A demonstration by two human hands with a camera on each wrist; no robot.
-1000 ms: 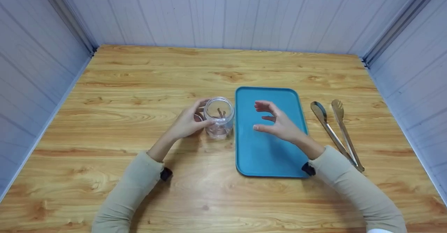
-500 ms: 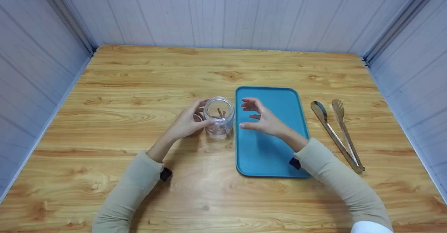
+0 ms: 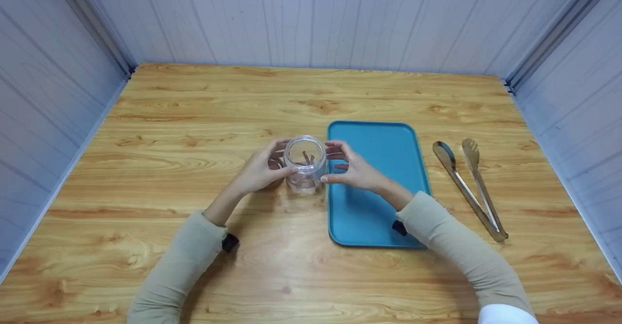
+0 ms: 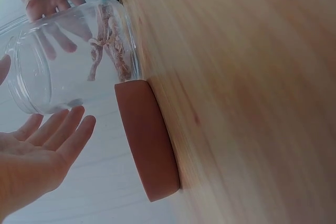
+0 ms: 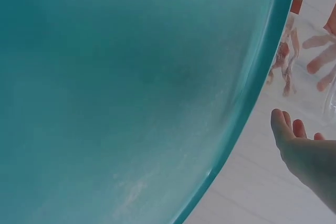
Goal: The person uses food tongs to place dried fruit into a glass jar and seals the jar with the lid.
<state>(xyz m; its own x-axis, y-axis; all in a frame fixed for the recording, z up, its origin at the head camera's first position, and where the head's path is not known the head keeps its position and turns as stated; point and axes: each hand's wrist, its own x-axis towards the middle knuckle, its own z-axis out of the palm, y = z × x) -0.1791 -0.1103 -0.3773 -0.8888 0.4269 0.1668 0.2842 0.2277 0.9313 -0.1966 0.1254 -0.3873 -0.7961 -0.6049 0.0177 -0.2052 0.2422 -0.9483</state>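
A clear jar [image 3: 305,183] without a lid on it stands upright on the wooden table. Several brown, dried-meat-like strips [image 4: 118,51] lie at its bottom. My left hand [image 3: 260,171] holds the jar from the left, thumb at the near side and fingers round the far side. Beside the jar's base, under my left hand, is a thick reddish-brown disc [image 4: 147,140] like a lid, mostly hidden in the head view. My right hand [image 3: 357,171] is at the jar's right side, fingers spread and slightly bent, fingertips close to the wall.
A blue tray [image 3: 369,231] lies just right of the jar, under my right hand and forearm. Farther right, metal tongs [image 3: 471,193] rest on the table with their arms spread. Pale panelled walls [image 3: 311,18] enclose the table at the back and both sides.
My right hand has moved left across the tray until its fingertips are beside the jar. The left hand and the jar have stayed in place.
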